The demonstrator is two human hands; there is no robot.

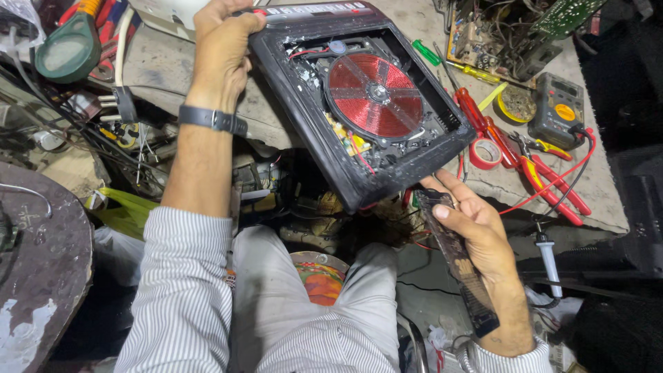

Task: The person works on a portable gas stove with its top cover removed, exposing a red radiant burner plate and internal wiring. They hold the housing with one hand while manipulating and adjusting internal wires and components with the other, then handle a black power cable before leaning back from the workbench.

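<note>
My left hand (221, 48) grips the far corner of an opened black induction cooker (304, 138), tilted over the workbench edge. Inside it a round red copper coil (373, 94) shows, with small wires and parts beside it. My right hand (476, 231) holds a long dark circuit board strip (457, 262) below the cooker's near corner, thumb pressed on its top. A grey watch sits on my left wrist.
On the bench to the right lie red-handled pliers (545, 183), a roll of red tape (486, 153), a multimeter (558, 110), screwdrivers and a bare circuit board (483, 34). A soldering iron (549, 255) hangs by the edge. A magnifier (65, 48) and tangled wires fill the left.
</note>
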